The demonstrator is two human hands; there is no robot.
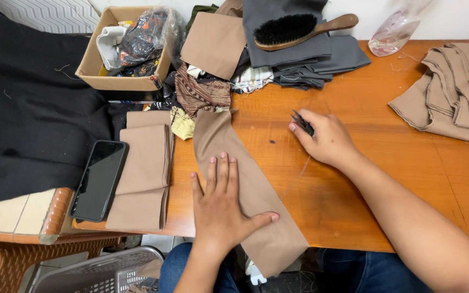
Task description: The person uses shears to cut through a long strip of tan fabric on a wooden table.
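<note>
I'm mid-trim, I judge: my left hand [221, 209] lies flat, fingers spread, pinning the tan cloth strip [245, 184] at six o'clock, while my right hand [324, 138] at two o'clock closes around small dark snips [302, 122], which need lining up next.

Bare forearms, no sleeves, no rings or watch on left hand [221, 209] or right hand [327, 140]; blue jeans [183, 266].

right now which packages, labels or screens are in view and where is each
phone: dark blank screen, flat at the table's left edge beside folded tan cloth.
cardboard box: open, brown, back left.
plastic bag: clear, crumpled, patterned cloth inside, in that box.
No labels show.
</note>
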